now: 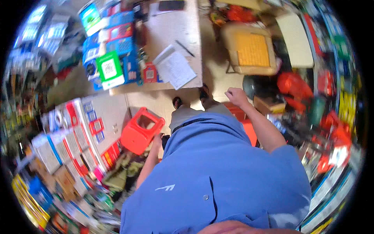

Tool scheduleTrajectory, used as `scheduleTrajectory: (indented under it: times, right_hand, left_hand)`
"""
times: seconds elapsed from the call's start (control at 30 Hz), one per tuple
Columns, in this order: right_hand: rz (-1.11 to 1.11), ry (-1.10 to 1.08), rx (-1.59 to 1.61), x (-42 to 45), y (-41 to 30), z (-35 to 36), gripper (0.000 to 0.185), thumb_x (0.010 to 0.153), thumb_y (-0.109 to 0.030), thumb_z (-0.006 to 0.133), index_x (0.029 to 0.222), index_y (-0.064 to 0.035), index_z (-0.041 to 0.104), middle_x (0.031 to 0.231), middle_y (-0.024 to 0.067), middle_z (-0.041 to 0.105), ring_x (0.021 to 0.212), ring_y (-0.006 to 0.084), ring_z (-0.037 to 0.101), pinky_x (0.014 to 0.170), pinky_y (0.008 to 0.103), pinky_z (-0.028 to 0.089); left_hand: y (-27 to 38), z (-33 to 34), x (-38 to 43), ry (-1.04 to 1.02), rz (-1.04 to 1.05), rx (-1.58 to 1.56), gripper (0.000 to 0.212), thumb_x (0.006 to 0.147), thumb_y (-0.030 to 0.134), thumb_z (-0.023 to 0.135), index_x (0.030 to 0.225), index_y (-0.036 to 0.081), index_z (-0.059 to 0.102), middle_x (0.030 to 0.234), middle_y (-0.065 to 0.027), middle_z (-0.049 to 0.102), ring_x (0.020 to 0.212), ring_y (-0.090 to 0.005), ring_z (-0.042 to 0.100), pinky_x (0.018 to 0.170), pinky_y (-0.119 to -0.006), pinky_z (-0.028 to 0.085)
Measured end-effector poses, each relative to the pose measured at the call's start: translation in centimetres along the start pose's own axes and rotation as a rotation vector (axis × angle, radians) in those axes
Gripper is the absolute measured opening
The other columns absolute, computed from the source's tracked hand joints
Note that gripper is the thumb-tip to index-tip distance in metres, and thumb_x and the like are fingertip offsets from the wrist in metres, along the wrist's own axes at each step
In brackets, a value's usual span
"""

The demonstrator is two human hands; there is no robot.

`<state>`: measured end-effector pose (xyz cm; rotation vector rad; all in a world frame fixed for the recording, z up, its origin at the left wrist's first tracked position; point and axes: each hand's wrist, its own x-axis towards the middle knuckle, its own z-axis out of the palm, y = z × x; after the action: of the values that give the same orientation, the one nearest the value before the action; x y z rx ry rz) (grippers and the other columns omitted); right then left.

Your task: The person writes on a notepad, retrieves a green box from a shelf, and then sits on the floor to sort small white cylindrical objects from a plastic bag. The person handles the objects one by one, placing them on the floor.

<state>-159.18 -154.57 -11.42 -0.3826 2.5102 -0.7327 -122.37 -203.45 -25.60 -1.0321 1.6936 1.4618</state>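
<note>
My right hand hangs in the air to the right of my legs, with its fingers curled and nothing visible in them. My left hand is low at my left side, beside a red plastic stool. A small dark object shows between that hand and my shirt; whether I hold it is unclear. Before me stands a table bearing an open notebook, a black pen and a dark phone-like object.
Blue boxes and a green code card are on the table's left. A chair with a yellow woven seat stands ahead right. Stacked cartons line the left, and red bags lie right. Tiled floor shows near my feet.
</note>
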Motion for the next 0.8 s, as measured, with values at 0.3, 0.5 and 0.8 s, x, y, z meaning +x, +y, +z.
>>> scheduleTrajectory:
  times: [0.3, 0.5, 0.8]
  right_hand:
    - [0.832, 0.034, 0.209, -21.0, 0.5, 14.9, 0.016, 0.082, -0.02, 0.058, 0.088, -0.0089, 0.067, 0.091, 0.0168, 0.069, 0.089, 0.0356, 0.066, 0.079, 0.0464, 0.053]
    - [1.194, 0.219, 0.442, -35.6, -6.8, 29.7, 0.034, 0.076, -0.01, 0.055, 0.109, -0.01, 0.065, 0.107, 0.0241, 0.066, 0.103, 0.0379, 0.064, 0.089, 0.0477, 0.051]
    - [1.416, 0.31, 0.81, -42.8, -18.0, 43.1, 0.047, 0.078, -0.032, 0.067, 0.117, -0.006, 0.065, 0.107, 0.0193, 0.069, 0.105, 0.0328, 0.065, 0.091, 0.0408, 0.052]
  left_hand:
    - [24.9, -2.2, -0.2, -0.114, 0.361, 0.814, 0.045, 0.089, 0.031, 0.067, 0.117, -0.004, 0.062, 0.104, -0.0202, 0.069, 0.099, -0.0277, 0.067, 0.085, -0.037, 0.052]
    - [29.2, 1.3, 1.3, -0.374, 0.532, 1.312, 0.051, 0.088, 0.035, 0.063, 0.122, -0.002, 0.059, 0.106, -0.021, 0.069, 0.102, -0.0345, 0.066, 0.088, -0.042, 0.051]
    - [31.4, 8.2, 1.8, -0.644, 0.757, 1.66, 0.048, 0.087, 0.037, 0.063, 0.121, 0.002, 0.061, 0.107, -0.0205, 0.068, 0.101, -0.0346, 0.066, 0.087, -0.043, 0.051]
